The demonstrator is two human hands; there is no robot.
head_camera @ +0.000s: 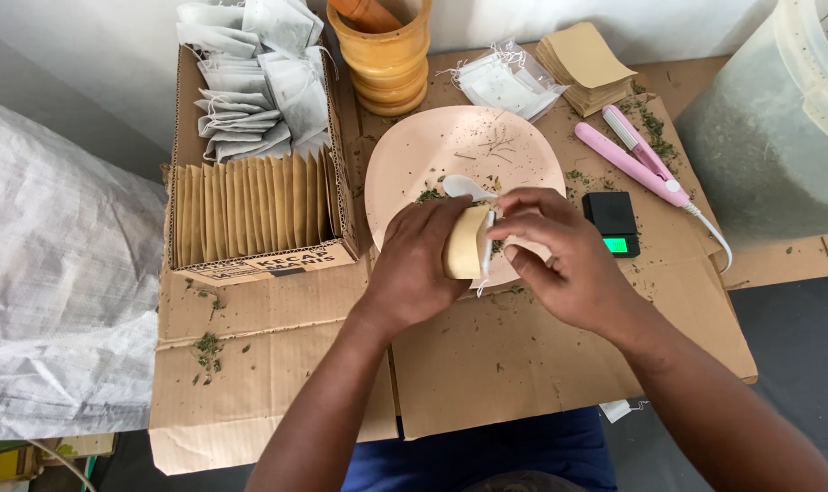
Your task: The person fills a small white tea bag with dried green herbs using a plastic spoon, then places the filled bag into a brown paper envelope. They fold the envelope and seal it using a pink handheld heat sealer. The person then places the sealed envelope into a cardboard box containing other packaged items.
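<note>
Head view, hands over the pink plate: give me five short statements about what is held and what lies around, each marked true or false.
1. Both hands, the left hand and the right hand, hold a tan paper envelope. True.
2. The pink plate is heaped full of herbs. False: only scattered bits lie on it.
3. A pink sealing iron lies right of the plate. True.
4. The cardboard box holds only tan envelopes. False: white tea bags fill its far end.
5. The small black scale stands on the plate. False: it stands beside it on the cardboard sheet.
</note>
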